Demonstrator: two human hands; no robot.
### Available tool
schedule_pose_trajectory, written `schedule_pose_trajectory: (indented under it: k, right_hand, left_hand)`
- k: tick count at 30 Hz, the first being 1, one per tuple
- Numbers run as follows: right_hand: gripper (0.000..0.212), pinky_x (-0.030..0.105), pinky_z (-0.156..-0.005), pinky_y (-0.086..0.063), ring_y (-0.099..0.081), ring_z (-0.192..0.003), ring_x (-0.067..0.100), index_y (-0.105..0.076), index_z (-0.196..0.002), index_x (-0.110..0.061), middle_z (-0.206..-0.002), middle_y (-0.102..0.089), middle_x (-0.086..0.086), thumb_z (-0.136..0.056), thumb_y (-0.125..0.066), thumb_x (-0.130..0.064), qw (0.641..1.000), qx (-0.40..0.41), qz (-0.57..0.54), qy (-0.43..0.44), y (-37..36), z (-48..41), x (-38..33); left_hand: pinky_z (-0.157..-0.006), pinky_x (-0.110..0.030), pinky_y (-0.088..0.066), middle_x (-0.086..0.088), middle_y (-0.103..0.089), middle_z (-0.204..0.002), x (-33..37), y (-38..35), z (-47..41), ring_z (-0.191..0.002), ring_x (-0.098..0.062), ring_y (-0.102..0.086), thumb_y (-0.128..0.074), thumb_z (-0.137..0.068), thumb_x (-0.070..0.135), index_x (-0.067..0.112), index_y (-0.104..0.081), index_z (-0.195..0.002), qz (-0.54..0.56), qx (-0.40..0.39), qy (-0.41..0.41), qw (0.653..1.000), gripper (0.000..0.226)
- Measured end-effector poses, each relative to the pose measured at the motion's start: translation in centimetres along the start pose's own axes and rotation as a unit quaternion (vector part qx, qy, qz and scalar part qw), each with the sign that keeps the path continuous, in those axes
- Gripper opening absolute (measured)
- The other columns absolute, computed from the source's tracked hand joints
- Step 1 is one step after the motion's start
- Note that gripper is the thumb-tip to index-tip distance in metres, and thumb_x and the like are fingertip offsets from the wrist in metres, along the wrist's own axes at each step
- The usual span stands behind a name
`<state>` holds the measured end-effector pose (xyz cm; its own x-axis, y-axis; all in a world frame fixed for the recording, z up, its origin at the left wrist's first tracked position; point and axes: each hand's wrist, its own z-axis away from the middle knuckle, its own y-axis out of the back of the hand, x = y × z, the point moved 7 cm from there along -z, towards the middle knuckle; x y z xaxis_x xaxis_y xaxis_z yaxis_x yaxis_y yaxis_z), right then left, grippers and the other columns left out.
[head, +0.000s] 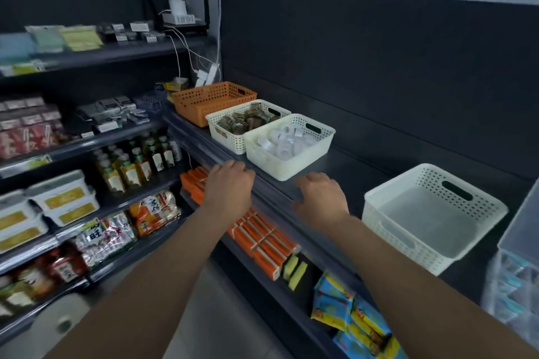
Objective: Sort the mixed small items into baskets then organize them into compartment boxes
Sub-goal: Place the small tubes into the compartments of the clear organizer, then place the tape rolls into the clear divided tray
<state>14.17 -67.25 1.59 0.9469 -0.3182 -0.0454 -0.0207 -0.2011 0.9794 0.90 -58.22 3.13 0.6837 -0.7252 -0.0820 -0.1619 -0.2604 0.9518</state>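
Note:
Three baskets stand in a row on the dark shelf top (344,172): an orange basket (204,108) at the far end, a white basket (224,132) of brownish tape rolls, and a white basket (291,166) of clear tape rolls. A larger white basket (388,213) stands apart to the right, with nothing in it. A clear compartment box (516,280) shows at the right edge. My left hand (229,183) hovers over the shelf's front edge with its fingers loosely curled. My right hand (319,198) rests near the clear-tape basket, holding nothing.
Store shelves on the left carry bottles (137,160), snack bags (154,210) and boxed goods (58,195). Orange packs (256,233) and blue-yellow packets (350,312) fill the shelf below the baskets. A white camera (176,0) and a router with cables stand at the back.

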Motion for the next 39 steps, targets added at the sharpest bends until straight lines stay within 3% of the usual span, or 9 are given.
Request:
schedule_pose_trajectory:
  k: [8, 13, 16, 21, 24, 27, 30, 33, 39]
  right_hand:
    - [0.037, 0.036, -0.089, -0.043, -0.053, -0.107, 0.025, -0.055, -0.124, -0.016, -0.111, -0.060, 0.005, -0.091, -0.055, -0.032, 0.999, -0.003, 0.000, -0.040, -3.5, -9.2, 2.3]
    - [0.047, 0.036, -0.078, -0.047, -0.057, -0.101, 0.027, -0.046, -0.123, -0.013, -0.110, -0.060, 0.007, -0.093, -0.048, -0.050, 0.987, -0.001, -0.039, -0.155, -5.1, -14.0, 5.4]
    - [0.063, 0.033, -0.062, -0.046, -0.063, -0.090, 0.027, -0.031, -0.125, -0.010, -0.102, -0.061, 0.007, -0.090, -0.046, -0.059, 0.970, -0.031, -0.071, -0.229, -6.7, -15.7, 6.6]
    - [0.092, 0.025, -0.048, -0.036, -0.052, -0.066, 0.015, 0.008, -0.148, -0.003, -0.073, -0.050, -0.005, -0.085, -0.053, -0.026, 0.923, -0.064, -0.165, -0.343, -8.5, -16.8, 8.6]
    - [0.074, 0.028, -0.055, -0.044, -0.060, -0.081, 0.021, -0.016, -0.144, 0.001, -0.094, -0.060, 0.004, -0.082, -0.052, -0.016, 0.887, -0.069, -0.218, -0.401, -9.0, -16.8, 9.9]
    - [0.038, 0.037, -0.070, -0.055, -0.062, -0.092, 0.030, -0.045, -0.117, -0.005, -0.107, -0.061, 0.011, -0.080, -0.049, -0.010, 0.864, -0.041, -0.252, -0.433, -8.4, -15.9, 11.1]
    - [0.022, 0.035, -0.066, -0.052, -0.057, -0.085, 0.025, -0.049, -0.103, -0.010, -0.100, -0.061, 0.007, -0.081, -0.046, -0.009, 0.857, -0.012, -0.241, -0.456, -7.7, -14.4, 12.2]
    - [0.015, 0.035, -0.064, -0.051, -0.057, -0.082, 0.025, -0.051, -0.099, -0.013, -0.092, -0.060, 0.004, -0.087, -0.045, -0.017, 0.853, 0.010, -0.219, -0.473, -7.5, -12.9, 12.0]
    - [0.007, 0.030, -0.058, -0.042, -0.057, -0.077, 0.028, -0.050, -0.085, -0.010, -0.083, -0.059, 0.005, -0.087, -0.044, -0.014, 0.856, 0.045, -0.183, -0.481, -7.1, -11.0, 10.2]
  left_hand:
    - [-0.087, -0.035, -0.041, -0.004, -0.057, -0.111, -3.0, -4.5, -9.3, -0.109, -0.023, -0.049, -0.053, -0.087, 0.015, 0.015, -0.061, -0.109, 0.008, -0.024, -0.013, 1.000, 0.024]
    - [-0.080, -0.035, -0.043, -0.009, -0.057, -0.112, -4.1, -6.9, -15.7, -0.106, -0.025, -0.050, -0.048, -0.089, 0.013, 0.011, -0.062, -0.109, 0.008, -0.023, -0.024, 0.999, 0.025]
    - [-0.081, -0.036, -0.043, -0.009, -0.057, -0.113, -4.8, -8.6, -18.8, -0.104, -0.025, -0.051, -0.047, -0.089, 0.013, 0.009, -0.059, -0.109, 0.009, -0.033, -0.015, 0.999, 0.023]
    - [-0.086, -0.037, -0.039, -0.006, -0.057, -0.114, -5.3, -11.1, -22.0, -0.107, -0.024, -0.050, -0.055, -0.089, 0.027, 0.013, -0.060, -0.111, 0.002, -0.064, -0.019, 0.998, 0.026]
    - [-0.087, -0.037, -0.037, -0.005, -0.057, -0.114, -4.8, -11.6, -23.6, -0.108, -0.023, -0.049, -0.055, -0.087, 0.024, 0.014, -0.062, -0.110, -0.001, -0.050, -0.033, 0.998, 0.025]
    - [-0.084, -0.035, -0.039, -0.005, -0.059, -0.111, -3.8, -11.9, -24.5, -0.106, -0.023, -0.050, -0.058, -0.085, 0.022, 0.013, -0.062, -0.109, 0.011, -0.050, -0.069, 0.996, 0.025]
    - [-0.067, -0.032, -0.042, -0.005, -0.061, -0.103, -2.7, -12.9, -24.7, -0.095, -0.023, -0.057, -0.054, -0.087, 0.011, 0.011, -0.060, -0.106, 0.073, -0.083, -0.075, 0.991, 0.020]
    - [-0.051, -0.029, -0.036, 0.004, -0.053, -0.077, -2.4, -14.0, -24.5, -0.072, -0.019, -0.055, -0.048, -0.092, 0.012, 0.014, -0.055, -0.101, 0.143, -0.107, -0.043, 0.983, 0.012]
    - [-0.046, -0.027, -0.026, 0.011, -0.039, -0.065, -2.9, -13.9, -24.2, -0.065, -0.015, -0.049, -0.043, -0.097, 0.018, 0.018, -0.051, -0.097, 0.207, -0.079, -0.025, 0.975, 0.009]
